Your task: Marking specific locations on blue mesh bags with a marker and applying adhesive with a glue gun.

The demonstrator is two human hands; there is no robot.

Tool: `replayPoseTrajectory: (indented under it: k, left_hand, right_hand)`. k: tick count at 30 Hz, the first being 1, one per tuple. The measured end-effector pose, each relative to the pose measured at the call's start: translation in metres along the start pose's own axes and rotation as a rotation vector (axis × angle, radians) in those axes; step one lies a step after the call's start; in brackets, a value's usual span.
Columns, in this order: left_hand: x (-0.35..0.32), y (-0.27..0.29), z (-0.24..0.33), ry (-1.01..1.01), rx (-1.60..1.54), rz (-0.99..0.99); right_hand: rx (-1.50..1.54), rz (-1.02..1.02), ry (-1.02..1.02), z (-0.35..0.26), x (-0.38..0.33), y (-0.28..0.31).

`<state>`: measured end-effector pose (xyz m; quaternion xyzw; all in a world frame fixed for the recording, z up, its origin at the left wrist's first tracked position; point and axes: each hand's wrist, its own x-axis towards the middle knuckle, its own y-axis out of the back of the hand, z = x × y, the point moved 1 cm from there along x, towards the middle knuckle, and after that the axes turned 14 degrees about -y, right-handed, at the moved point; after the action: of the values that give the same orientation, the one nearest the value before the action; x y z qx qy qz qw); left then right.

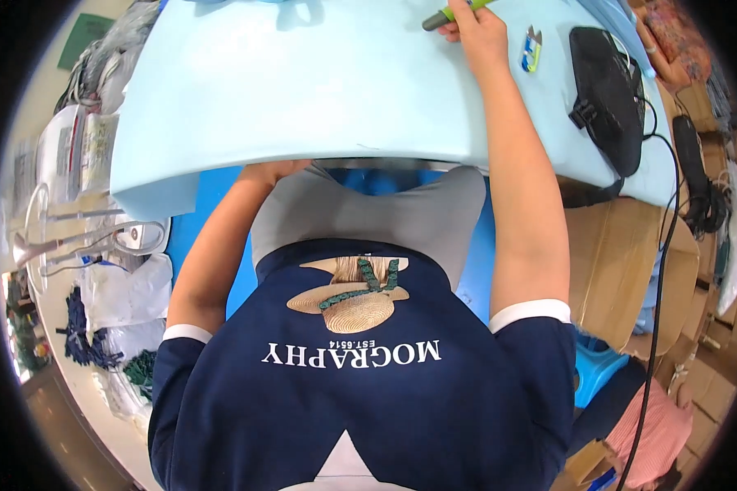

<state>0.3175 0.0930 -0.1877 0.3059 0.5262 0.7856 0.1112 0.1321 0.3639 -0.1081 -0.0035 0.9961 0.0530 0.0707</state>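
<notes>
The right hand (477,31) is wrapped around a slim green-and-grey tool (450,12) at the light blue table's (303,90) far edge — light, rigid, best held mid-barrel — while the left hand's (270,172) grip is hidden under the table

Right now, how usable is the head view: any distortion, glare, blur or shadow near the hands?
Head view: strong fisheye, the pale blue table edge bows and the corners go black; lighting even, no glare; soft shadows at the top edge; the right hand with the green tool is sharp but cut by the frame; the left hand is mostly hidden under the table edge.
</notes>
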Motion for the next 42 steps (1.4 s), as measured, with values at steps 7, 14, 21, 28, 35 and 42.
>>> replayPoseTrajectory:
  k: [7,14,21,28,35,42]
  left_hand:
    - [-0.012,-0.013,-0.017,0.166,-0.121,-0.28]
    - [-0.018,-0.036,-0.009,0.09,-0.162,-0.082]
    - [-0.02,-0.021,0.053,0.097,-0.19,-0.399]
    - [0.047,0.095,0.101,-0.244,-0.798,-0.007]
    - [0.132,0.103,0.034,0.148,-0.756,0.389]
    - [0.187,0.086,0.025,0.268,-0.924,0.269]
  right_hand:
    - [-0.255,0.013,0.136,-0.022,-0.001,-0.008]
    - [-0.124,0.015,0.119,-0.007,-0.002,-0.003]
    - [-0.064,-0.01,0.109,-0.012,-0.008,-0.015]
    - [-0.062,-0.011,0.058,-0.014,-0.009,-0.007]
    - [-0.07,-0.099,-0.014,-0.037,-0.01,-0.025]
    - [0.121,-0.313,0.069,-0.07,-0.03,-0.042]
